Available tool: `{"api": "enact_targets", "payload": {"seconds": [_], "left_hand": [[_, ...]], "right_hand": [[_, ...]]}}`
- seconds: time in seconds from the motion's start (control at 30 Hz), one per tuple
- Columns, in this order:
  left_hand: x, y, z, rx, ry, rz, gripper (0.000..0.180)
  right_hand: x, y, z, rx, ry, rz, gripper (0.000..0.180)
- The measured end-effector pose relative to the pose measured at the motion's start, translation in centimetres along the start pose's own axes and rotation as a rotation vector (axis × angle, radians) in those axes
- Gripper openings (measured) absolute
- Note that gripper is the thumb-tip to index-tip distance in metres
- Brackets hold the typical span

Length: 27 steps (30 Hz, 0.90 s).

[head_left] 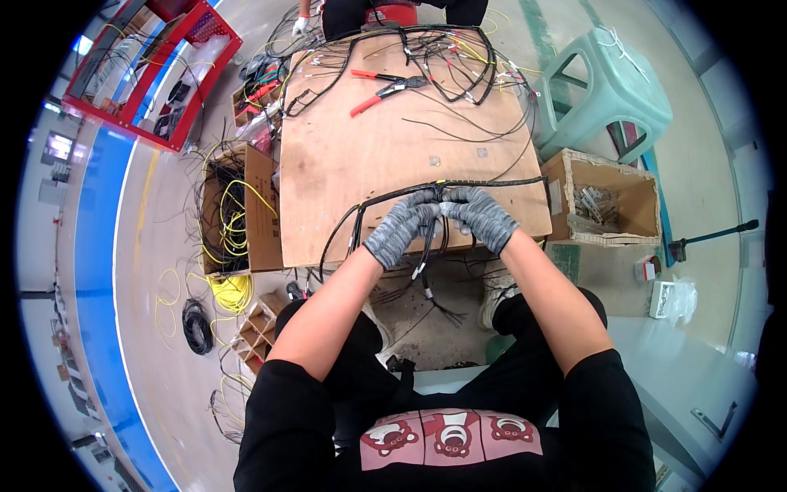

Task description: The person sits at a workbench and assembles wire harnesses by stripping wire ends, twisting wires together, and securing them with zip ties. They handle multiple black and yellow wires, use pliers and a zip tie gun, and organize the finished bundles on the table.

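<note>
Both my hands wear grey knit gloves and meet at the near edge of a plywood board (385, 156). My left hand (403, 225) and my right hand (484, 215) pinch a black wire harness (492, 184) that runs along the board's front edge, fingertips touching at its middle. Loose ends of the harness with small connectors hang down below the board between my knees. Red-handled pliers (384, 88) lie on the far part of the board, beside a tangle of black and yellow wires (459, 61).
An open cardboard box of black and yellow wires (234, 213) stands on the floor at left. A cardboard box with small metal parts (607, 205) sits at right, a green plastic stool (611, 82) behind it. Another person sits at the far side. A red rack (156, 66) stands at far left.
</note>
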<state>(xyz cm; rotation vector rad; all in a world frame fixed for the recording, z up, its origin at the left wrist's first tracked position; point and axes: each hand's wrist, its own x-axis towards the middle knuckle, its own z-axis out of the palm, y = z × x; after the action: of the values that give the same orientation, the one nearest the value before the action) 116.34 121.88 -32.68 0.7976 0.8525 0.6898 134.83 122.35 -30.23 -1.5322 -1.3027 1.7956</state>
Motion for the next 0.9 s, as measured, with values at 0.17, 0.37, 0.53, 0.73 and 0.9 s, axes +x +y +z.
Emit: {"api": "enact_targets", "payload": {"seconds": [0.17, 0.37, 0.53, 0.73, 0.9], "left_hand": [[-0.4, 0.3, 0.9, 0.069, 0.136, 0.011, 0.013], [-0.7, 0.4, 1.4, 0.109, 0.159, 0.043, 0.010], [-0.2, -0.4, 1.4, 0.141, 0.246, 0.064, 0.010], [0.6, -1.2, 1.4, 0.187, 0.336, 0.081, 0.009], [0.5, -0.9, 1.7, 0.298, 0.350, 0.105, 0.009]], "right_hand": [[0.0, 0.0, 0.0, -0.115, 0.022, 0.005, 0.031], [-0.2, 0.3, -0.1, -0.071, 0.004, -0.027, 0.026], [-0.6, -0.2, 0.0, -0.070, 0.012, -0.035, 0.018], [-0.9, -0.1, 0.7, -0.026, 0.078, -0.054, 0.013], [-0.4, 1.0, 1.1, -0.225, 0.231, -0.233, 0.013]]}}
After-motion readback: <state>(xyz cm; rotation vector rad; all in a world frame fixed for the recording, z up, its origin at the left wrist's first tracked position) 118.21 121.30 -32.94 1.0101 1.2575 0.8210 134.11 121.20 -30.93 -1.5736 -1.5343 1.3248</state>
